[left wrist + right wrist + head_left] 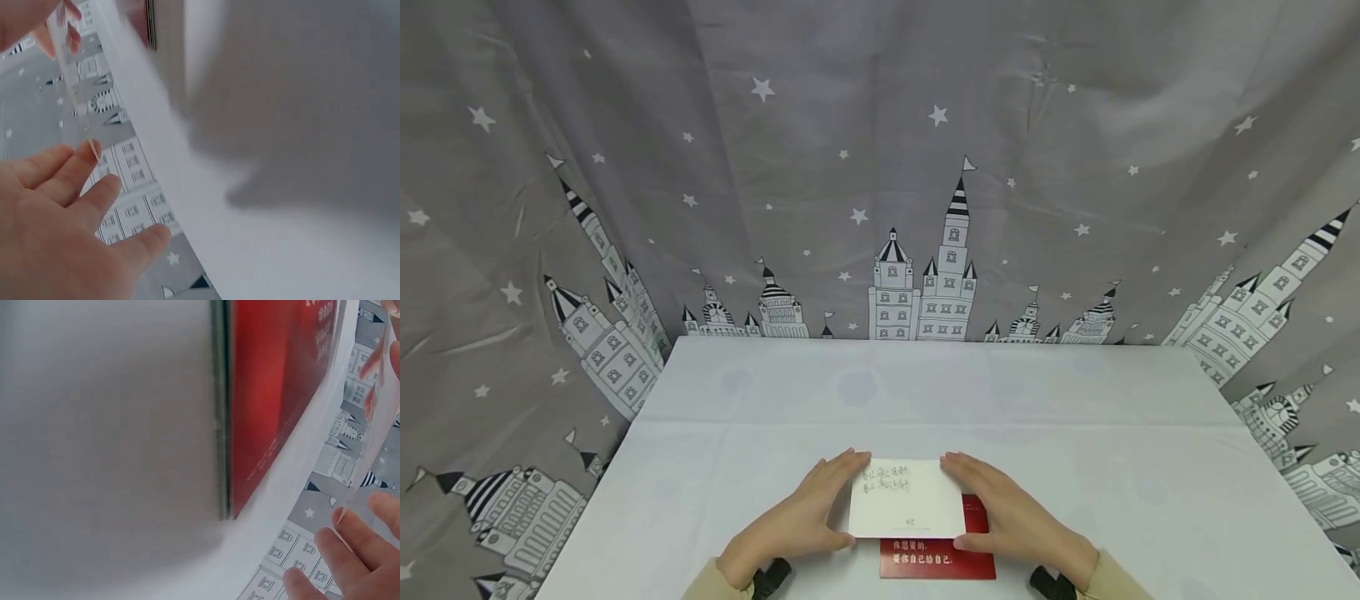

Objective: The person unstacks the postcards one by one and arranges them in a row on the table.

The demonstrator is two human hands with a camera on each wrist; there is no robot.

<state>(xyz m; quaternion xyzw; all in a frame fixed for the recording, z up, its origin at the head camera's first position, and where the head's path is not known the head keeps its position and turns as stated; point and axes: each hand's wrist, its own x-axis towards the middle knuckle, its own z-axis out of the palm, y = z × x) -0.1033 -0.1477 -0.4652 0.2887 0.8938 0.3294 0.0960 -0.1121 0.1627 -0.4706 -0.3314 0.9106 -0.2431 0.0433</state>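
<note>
A cream paper card (907, 504) with handwritten lines near its top is held between both hands, raised over the table. At its left side, my left hand (808, 512) grips it, thumb at the near corner and fingertip at the far one. My right hand (1007, 518) grips the right side likewise. Both wrist views show the card edge-on, thin, spanning thumb and fingertips. Beneath it lies a red card (937, 560) with white lettering, partly covered by the cream card. In the right wrist view, layered edges show under the red card (269, 381).
A white cloth-covered table (700, 475) spreads around the hands. Behind and beside it hangs a grey curtain (820, 108) with stars and castles. Dark wrist straps (771, 577) show at both sleeves.
</note>
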